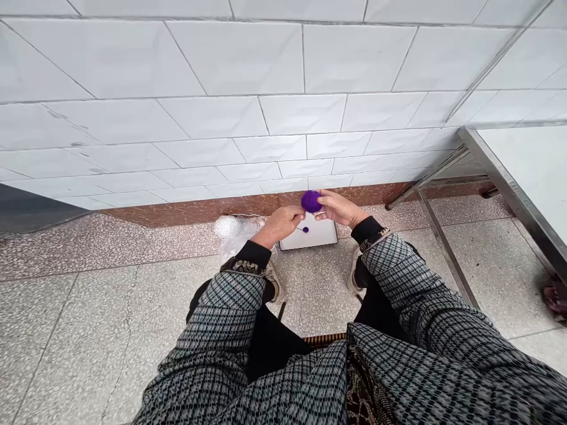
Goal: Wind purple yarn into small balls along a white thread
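Observation:
A round ball of purple yarn (310,201) is held in my right hand (339,208), thumb on its near side and the other fingers around it. My left hand (282,225) is closed in a pinch at the ball's left edge; any strand between its fingertips is too fine to make out. Below both hands a shallow white box (316,237) lies on the floor. Inside it is a small dark purple piece (305,229) with a thin thread running off to the left.
Left of the box sits a ball of white yarn (229,226) with a clear plastic bag (233,245). A white tiled wall (283,112) rises in front. At the right stands a metal-framed table (514,200); a dark grey object (35,206) juts in at the left.

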A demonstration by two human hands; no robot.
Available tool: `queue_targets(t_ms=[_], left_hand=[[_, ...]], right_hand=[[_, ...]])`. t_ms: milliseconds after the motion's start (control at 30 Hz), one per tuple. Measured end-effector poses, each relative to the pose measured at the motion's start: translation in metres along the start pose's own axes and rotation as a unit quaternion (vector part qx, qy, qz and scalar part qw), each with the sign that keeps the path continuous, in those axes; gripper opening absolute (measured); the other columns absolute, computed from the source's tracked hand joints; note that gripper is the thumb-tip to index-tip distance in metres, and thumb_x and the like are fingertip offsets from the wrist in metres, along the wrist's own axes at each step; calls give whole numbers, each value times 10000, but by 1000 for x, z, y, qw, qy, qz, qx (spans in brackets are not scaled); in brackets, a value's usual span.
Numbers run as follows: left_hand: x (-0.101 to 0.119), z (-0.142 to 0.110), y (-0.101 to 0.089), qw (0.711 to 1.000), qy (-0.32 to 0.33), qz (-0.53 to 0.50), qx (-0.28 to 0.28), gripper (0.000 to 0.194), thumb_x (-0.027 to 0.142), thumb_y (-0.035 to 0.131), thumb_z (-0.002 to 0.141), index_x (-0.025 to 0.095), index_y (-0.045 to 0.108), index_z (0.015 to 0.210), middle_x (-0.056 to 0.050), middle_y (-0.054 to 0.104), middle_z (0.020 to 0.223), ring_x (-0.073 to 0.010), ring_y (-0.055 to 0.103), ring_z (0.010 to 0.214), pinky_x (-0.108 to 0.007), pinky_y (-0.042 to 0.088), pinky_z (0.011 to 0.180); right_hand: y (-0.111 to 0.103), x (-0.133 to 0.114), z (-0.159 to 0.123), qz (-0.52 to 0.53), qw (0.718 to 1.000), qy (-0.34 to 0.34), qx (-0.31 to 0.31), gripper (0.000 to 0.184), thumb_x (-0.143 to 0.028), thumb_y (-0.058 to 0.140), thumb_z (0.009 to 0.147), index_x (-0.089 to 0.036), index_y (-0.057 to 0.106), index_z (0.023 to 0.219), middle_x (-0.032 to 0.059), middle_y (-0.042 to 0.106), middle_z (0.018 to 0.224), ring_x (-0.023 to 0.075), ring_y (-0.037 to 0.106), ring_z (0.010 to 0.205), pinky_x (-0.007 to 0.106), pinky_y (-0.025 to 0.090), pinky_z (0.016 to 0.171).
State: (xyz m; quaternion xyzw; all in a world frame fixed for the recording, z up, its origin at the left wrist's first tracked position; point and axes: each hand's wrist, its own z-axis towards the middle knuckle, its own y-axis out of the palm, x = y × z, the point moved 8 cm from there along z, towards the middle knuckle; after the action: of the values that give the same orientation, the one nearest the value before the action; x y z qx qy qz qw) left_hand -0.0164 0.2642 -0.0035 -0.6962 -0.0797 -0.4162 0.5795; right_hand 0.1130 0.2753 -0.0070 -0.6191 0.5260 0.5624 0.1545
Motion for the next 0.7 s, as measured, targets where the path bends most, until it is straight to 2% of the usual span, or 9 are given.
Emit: queue_targets(t_ms=[133, 267, 367, 433, 500, 567, 633, 700], left_hand=[[6, -1, 17, 997, 13, 44, -56, 255, 233, 456, 941, 184, 672, 812, -66, 706, 842, -209, 627, 794, -318, 471, 765], [12, -4, 28, 992, 39, 72, -100, 252, 212, 470, 932, 190, 701, 835, -78, 727, 896, -213, 647, 823, -315, 472, 775], [19, -7, 35, 986, 75, 65, -131, 247, 202, 475, 937, 196, 708, 857, -78, 734, 937, -213, 657, 843, -319, 479, 793], [20, -8, 31, 988, 82, 61, -115, 240, 208, 475, 943, 198, 702, 862, -78, 724, 948, -216, 655, 861, -322, 483, 799], [16, -6, 19, 993, 69, 61, -69, 231, 221, 476, 948, 197, 694, 877, -80, 702, 937, -218, 647, 865, -325, 489, 798], [10, -6, 4, 996, 54, 63, -20, 225, 229, 471, 953, 193, 686, 897, -81, 680, 929, -220, 638, 869, -331, 494, 804], [7, -5, -7, 997, 51, 55, 9, 216, 228, 469, 951, 189, 673, 889, -78, 668, 915, -219, 632, 876, -337, 496, 820], [6, -4, -12, 998, 55, 33, 20, 197, 221, 475, 938, 188, 655, 863, -72, 670, 904, -214, 627, 877, -335, 494, 829]], right_hand=[[-11, 2, 4, 39, 995, 1, 87, 177, -235, 653, 932, -190, 551, 1069, 45, 685, 891, 137, 682, 666, 224, 556, 536], [-15, 3, 8, 44, 990, -13, 132, 119, -213, 629, 958, -174, 535, 1021, 27, 676, 842, 96, 649, 608, 178, 505, 516], [-21, 9, 10, -50, 985, -2, 166, 156, -179, 645, 928, -174, 528, 1031, 0, 637, 789, 75, 571, 556, 169, 448, 483], [-25, 12, 11, -160, 972, 6, 174, 246, -133, 693, 857, -183, 531, 1034, -29, 598, 749, 77, 525, 546, 170, 403, 457], [-22, 18, 12, -260, 956, 29, 129, 301, -112, 720, 799, -188, 548, 1035, -37, 587, 724, 93, 523, 566, 180, 400, 460], [-14, 26, 11, -325, 942, 68, 47, 299, -127, 717, 791, -185, 576, 1049, -19, 610, 727, 113, 547, 592, 198, 430, 482], [-5, 33, 7, -354, 929, 100, -28, 292, -143, 702, 797, -183, 596, 1067, 12, 649, 786, 127, 578, 620, 214, 461, 502], [2, 33, 4, -351, 928, 104, -69, 323, -143, 698, 790, -190, 593, 1092, 34, 674, 896, 130, 613, 668, 218, 494, 530]])
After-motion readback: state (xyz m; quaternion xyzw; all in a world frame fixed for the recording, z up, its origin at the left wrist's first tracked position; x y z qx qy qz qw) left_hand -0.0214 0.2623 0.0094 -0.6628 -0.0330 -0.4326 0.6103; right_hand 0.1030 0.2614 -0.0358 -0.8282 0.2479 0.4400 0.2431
